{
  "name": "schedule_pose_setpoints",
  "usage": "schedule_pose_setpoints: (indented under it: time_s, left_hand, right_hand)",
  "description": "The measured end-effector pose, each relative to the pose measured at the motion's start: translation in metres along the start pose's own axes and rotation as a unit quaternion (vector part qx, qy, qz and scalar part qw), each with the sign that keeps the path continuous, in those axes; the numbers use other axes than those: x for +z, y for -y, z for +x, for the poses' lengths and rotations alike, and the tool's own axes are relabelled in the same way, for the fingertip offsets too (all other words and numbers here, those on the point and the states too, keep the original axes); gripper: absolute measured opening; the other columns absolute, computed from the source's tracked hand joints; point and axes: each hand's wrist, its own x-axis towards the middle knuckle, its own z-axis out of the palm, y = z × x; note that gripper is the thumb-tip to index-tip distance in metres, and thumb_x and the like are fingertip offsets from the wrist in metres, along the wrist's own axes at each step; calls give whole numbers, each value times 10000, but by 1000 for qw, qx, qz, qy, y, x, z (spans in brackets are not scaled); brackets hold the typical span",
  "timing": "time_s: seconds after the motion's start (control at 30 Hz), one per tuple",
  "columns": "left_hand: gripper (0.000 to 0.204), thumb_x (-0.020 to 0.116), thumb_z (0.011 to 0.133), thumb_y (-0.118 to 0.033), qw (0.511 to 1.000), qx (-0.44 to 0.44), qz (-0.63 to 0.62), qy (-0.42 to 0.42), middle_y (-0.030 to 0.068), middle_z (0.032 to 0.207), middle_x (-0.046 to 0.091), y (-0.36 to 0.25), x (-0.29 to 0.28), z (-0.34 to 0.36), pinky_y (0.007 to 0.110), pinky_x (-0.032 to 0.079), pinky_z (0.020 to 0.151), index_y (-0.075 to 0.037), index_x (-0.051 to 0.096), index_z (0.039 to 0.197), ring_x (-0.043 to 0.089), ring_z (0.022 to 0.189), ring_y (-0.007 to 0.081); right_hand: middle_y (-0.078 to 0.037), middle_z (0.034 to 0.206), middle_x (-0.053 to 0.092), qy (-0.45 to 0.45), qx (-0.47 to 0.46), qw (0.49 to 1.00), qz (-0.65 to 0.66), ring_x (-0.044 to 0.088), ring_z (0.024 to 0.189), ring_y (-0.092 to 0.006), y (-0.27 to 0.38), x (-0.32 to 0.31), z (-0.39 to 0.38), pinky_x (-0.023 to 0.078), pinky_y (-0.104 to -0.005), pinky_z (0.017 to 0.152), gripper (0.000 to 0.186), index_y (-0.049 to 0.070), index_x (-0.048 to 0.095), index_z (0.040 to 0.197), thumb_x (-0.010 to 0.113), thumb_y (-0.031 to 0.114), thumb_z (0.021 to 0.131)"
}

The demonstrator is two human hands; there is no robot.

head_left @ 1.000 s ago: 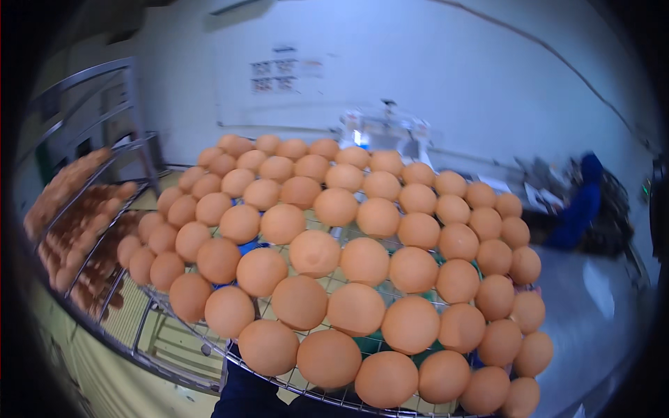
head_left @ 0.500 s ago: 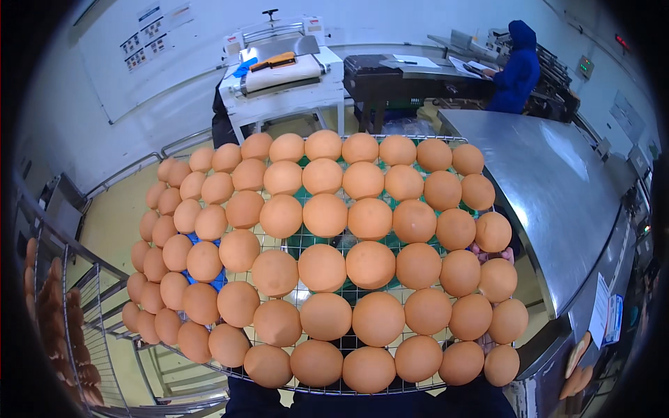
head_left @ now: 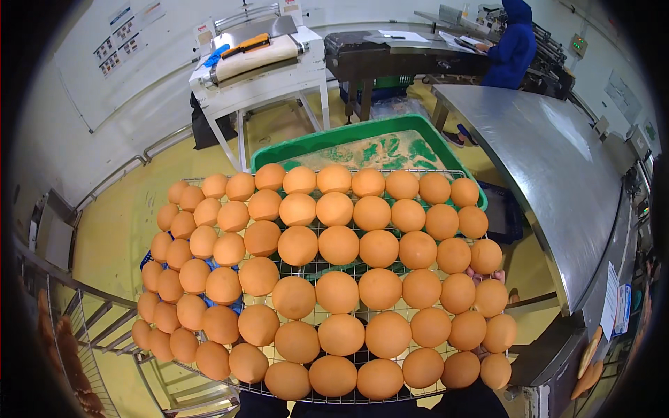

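A wire rack [head_left: 360, 311] full of round, golden-brown buns [head_left: 337, 292] spans the middle of the view, in front of my body. The buns sit in several rows, mostly close together. At the rack's right edge, fingers of my right hand [head_left: 486, 274] show between the buns, closed on the rack; the rest of that hand is mostly hidden. My left hand cannot be made out. Something blue [head_left: 212, 263] shows through the wires on the left, too covered to name. A large green tray [head_left: 300, 148] with a pale, crumb-like layer inside lies below, beyond the rack.
A steel table [head_left: 536, 153] runs along the right. Left stands a metal rack trolley [head_left: 63, 279] with more baked goods. Behind are a white roller machine [head_left: 254, 59] and a person in blue [head_left: 512, 49] at a dark machine. Long loaves [head_left: 589, 366] lie lower right.
The view has tipped downward, so the far machines sit higher and the green tray shows beyond the rack. The rack of buns sits lower in view, still held at its right edge.
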Motion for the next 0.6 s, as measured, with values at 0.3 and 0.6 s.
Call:
schedule_pose_setpoints:
  time_s: [0.3, 0.6]
  left_hand:
    - [604, 400, 848, -477, 996, -52, -13, -65, 107, 1342, 385, 19, -4, -33, 463, 307, 998, -127, 341, 1338, 376, 1229, 294]
    - [584, 416, 854, -453, 986, -98, -75, -114, 107, 1331, 403, 32, 19, -56, 449, 323, 997, -120, 354, 1330, 391, 1221, 287]
  right_hand:
    - [-91, 1021, 543, -52, 3, 998, -26, 571, 864, -190, 8, -6, -26, 507, -332, 759, 367, 63, 463, 1204, 429, 317, 941]
    - [-80, 1005, 547, 6, -39, 995, -89, 581, 839, -178, 85, 2, -18, 516, -325, 740, 365, 73, 466, 1201, 420, 329, 944]
